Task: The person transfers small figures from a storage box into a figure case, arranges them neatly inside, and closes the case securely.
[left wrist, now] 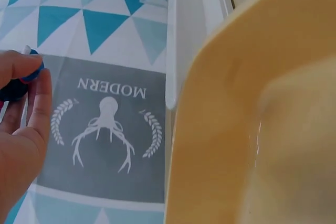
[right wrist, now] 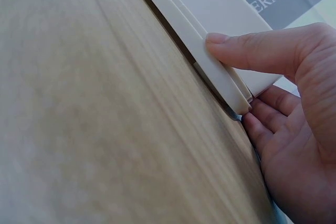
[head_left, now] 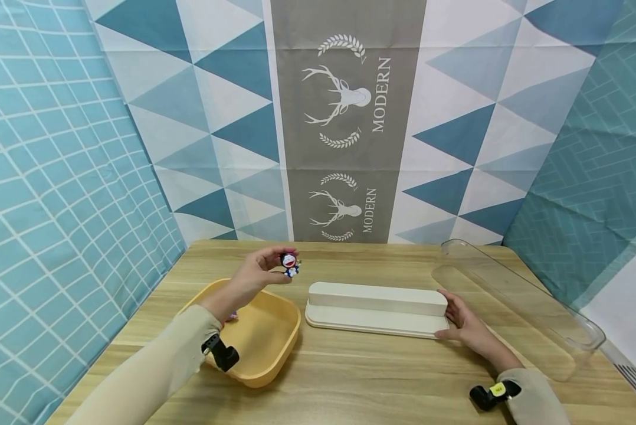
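Note:
In the head view my left hand (head_left: 250, 278) pinches a small blue-and-white cartoon cat figurine (head_left: 289, 264) with a red mouth, upright between thumb and fingers. It is held up above the far rim of a yellow plastic bin (head_left: 267, 339). A white two-step display base (head_left: 371, 319) lies lengthwise on the table to the right of the bin. My right hand (head_left: 469, 328) grips its right end. In the right wrist view the thumb (right wrist: 236, 51) presses on the lower step, while the other fingers (right wrist: 270, 109) curl round the end at the table's surface.
A long clear plastic cover (head_left: 517, 304) lies slanted along the table's right side. Inside the bin, a small pinkish-purple item (head_left: 233, 317) shows partly behind my left wrist. Patterned cloth (head_left: 344, 118) hangs behind the wooden table (head_left: 371, 378).

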Demonstrator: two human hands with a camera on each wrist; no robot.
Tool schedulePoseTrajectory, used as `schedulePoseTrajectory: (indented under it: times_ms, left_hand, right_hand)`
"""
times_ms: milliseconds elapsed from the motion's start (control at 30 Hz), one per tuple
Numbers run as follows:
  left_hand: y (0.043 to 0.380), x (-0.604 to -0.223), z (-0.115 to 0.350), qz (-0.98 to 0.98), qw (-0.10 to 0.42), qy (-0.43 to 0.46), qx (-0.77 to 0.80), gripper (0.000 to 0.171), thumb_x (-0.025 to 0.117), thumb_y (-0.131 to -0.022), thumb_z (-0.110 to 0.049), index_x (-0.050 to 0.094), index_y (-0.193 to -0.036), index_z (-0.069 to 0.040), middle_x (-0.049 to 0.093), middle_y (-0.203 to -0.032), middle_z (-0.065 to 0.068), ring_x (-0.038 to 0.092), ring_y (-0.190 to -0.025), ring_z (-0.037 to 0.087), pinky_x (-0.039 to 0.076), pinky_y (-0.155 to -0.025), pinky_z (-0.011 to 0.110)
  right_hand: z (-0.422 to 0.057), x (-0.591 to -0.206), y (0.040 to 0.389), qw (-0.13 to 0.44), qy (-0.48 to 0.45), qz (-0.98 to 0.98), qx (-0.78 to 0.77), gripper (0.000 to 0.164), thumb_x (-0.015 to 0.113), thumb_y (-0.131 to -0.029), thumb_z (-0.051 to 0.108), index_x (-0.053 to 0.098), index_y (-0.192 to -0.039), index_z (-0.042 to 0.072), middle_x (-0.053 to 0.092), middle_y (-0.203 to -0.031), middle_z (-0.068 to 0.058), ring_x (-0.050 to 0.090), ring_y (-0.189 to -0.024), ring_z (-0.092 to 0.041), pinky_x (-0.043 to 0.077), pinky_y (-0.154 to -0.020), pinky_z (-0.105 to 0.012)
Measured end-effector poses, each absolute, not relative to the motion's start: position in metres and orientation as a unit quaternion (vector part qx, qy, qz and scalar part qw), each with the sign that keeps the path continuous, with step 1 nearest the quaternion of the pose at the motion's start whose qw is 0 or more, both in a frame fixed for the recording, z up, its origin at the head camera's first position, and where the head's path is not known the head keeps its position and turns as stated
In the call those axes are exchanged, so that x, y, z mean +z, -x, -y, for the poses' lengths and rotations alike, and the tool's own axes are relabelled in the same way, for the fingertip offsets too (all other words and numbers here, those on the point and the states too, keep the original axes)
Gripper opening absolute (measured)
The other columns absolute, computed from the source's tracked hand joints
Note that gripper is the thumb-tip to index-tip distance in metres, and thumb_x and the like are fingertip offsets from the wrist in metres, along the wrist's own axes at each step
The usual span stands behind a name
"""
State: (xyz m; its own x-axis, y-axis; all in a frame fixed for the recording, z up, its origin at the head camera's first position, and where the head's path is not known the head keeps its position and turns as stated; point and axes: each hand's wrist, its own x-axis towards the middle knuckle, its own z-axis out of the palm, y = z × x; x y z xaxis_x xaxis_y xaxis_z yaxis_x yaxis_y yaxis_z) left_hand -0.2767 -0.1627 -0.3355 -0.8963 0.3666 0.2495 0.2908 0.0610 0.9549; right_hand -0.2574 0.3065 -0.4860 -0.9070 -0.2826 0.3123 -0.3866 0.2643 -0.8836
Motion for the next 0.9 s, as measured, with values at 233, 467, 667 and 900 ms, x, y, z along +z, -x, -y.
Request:
schedulePoseTrajectory:
  times_ms: [233, 467, 667, 900]
  left_hand:
    - [0.281, -0.338, 0.143, -0.726, 0.047, -0.247, 0.640, 0.057, 0.068, -0.076, 0.022, 0.055, -0.131, 0.011, 0.069, -0.112, 0.004, 0.062, -0.099, 0.013, 0.056, -0.081, 0.026]
    - [0.288, -0.342, 0.123, -0.743, 0.056, -0.253, 0.617, 0.055, 0.070, -0.078, 0.019, 0.060, -0.131, 0.006, 0.067, -0.113, 0.009, 0.060, -0.104, 0.019, 0.055, -0.082, 0.027]
    - [0.296, -0.347, 0.104, -0.742, 0.055, -0.263, 0.615, 0.055, 0.070, -0.076, 0.020, 0.061, -0.128, 0.006, 0.069, -0.109, 0.009, 0.062, -0.101, 0.016, 0.054, -0.082, 0.026]
    - [0.300, -0.353, 0.079, -0.737, 0.069, -0.275, 0.613, 0.055, 0.069, -0.074, 0.022, 0.062, -0.127, 0.008, 0.068, -0.116, 0.019, 0.062, -0.104, 0.017, 0.055, -0.079, 0.026]
  right_hand:
    - [-0.307, -0.487, 0.257, 0.040, -0.212, 0.792, 0.571, 0.097, 0.080, -0.074, -0.007, 0.020, -0.149, -0.013, 0.028, -0.148, -0.038, 0.036, -0.121, 0.020, 0.031, -0.097, -0.004]
    - [-0.308, -0.485, 0.258, 0.035, -0.209, 0.792, 0.573, 0.097, 0.080, -0.074, -0.008, 0.019, -0.150, -0.013, 0.027, -0.148, -0.040, 0.037, -0.119, 0.019, 0.031, -0.097, -0.004]
    - [-0.308, -0.484, 0.257, 0.030, -0.204, 0.792, 0.575, 0.098, 0.081, -0.074, -0.007, 0.019, -0.151, -0.011, 0.024, -0.151, -0.039, 0.034, -0.120, 0.021, 0.029, -0.097, -0.003]
    - [-0.310, -0.486, 0.257, 0.025, -0.210, 0.787, 0.580, 0.099, 0.081, -0.074, -0.007, 0.018, -0.151, -0.012, 0.020, -0.152, -0.040, 0.033, -0.120, 0.022, 0.029, -0.097, -0.003]
